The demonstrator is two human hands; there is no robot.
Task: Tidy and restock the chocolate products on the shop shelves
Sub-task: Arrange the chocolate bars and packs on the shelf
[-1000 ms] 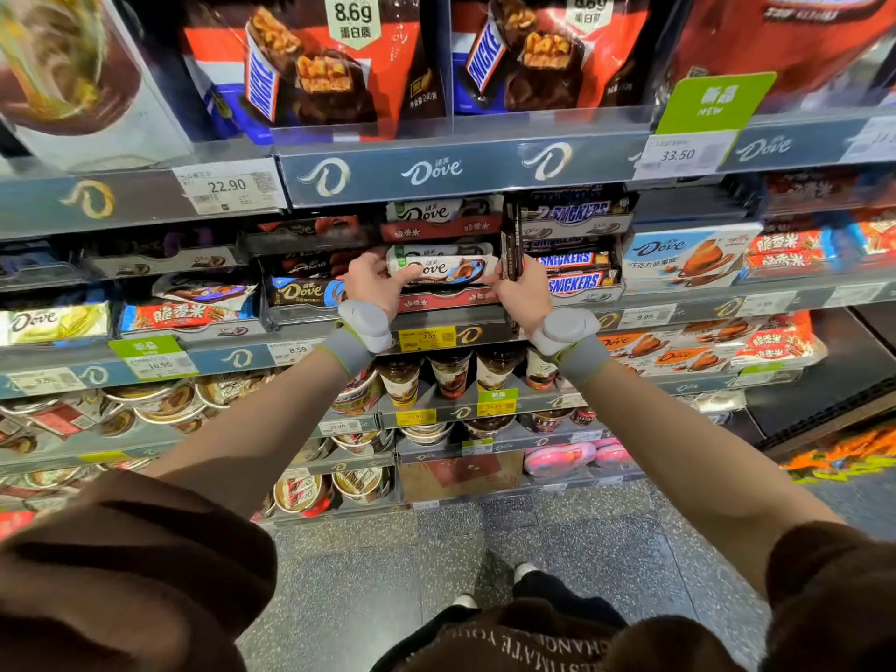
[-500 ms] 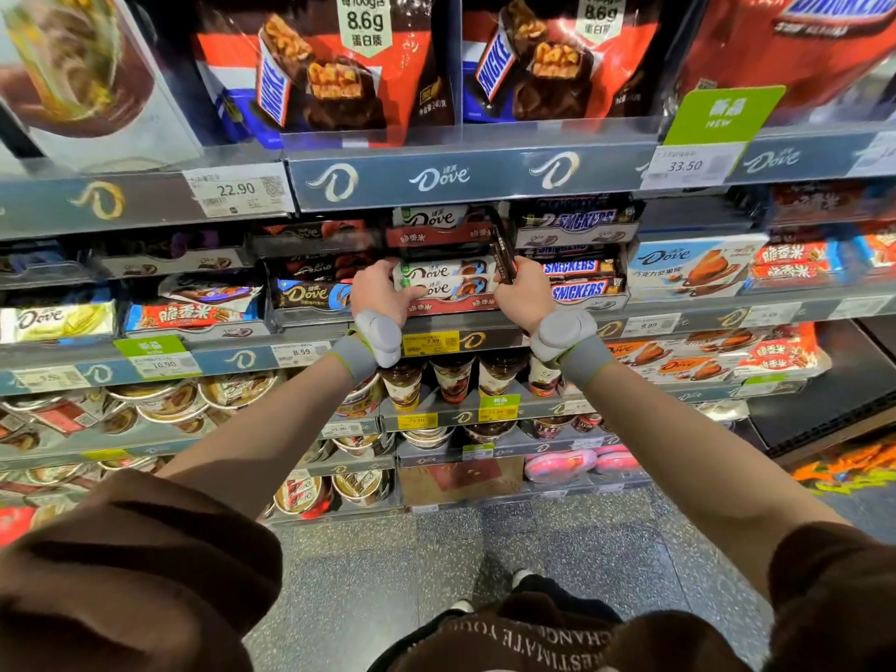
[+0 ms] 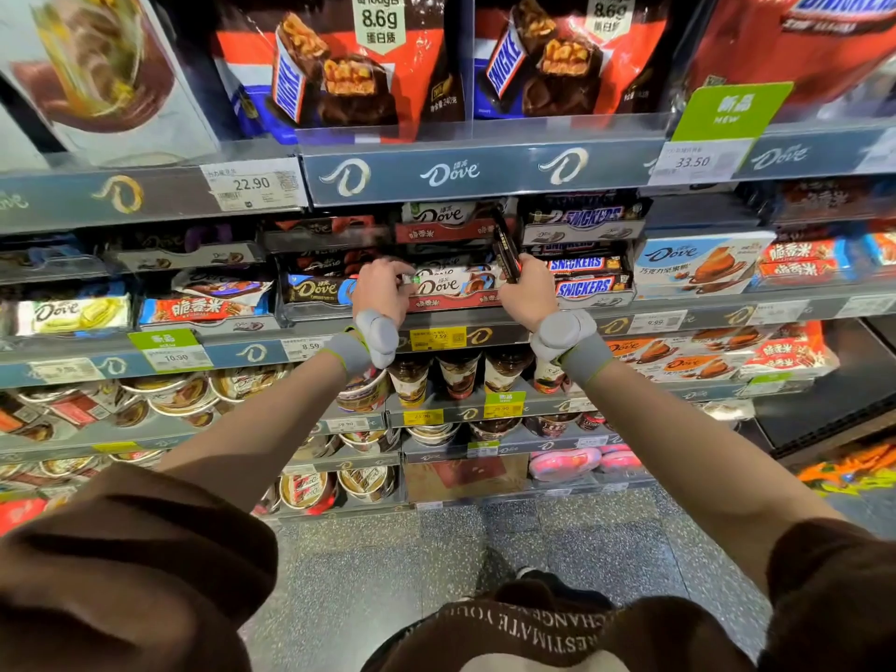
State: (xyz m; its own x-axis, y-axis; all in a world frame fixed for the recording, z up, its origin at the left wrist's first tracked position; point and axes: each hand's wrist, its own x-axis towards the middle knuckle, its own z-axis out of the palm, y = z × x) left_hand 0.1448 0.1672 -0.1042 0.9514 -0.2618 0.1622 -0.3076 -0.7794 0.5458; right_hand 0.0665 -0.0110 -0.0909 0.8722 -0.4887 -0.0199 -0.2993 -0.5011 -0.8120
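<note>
Since a second ago our left hand [image 3: 383,289] has slid along the white Dove bars [image 3: 453,283], and now its curled fingers pinch their left end in the red tray at the middle shelf's front edge. Our right hand [image 3: 528,295] has come off the stack, and its fingers are wrapped round a dark chocolate bar [image 3: 504,249], lifted upright just right of the Dove bars; its print is too blurred to read. We can't see our fingertips, which are tucked behind the knuckles, and both wrists carry grey bands. To the right sit blue Snickers bars [image 3: 584,286], and above them the shelf strip [image 3: 451,174] reads "Dove". Price tags show 22.90 [image 3: 252,184] and 33.50 [image 3: 693,162], with a yellow tag [image 3: 439,338] near 7.59 under our hands. Big Snickers bags [image 3: 339,65] up top say "8.6g", cut off by the frame.
</note>
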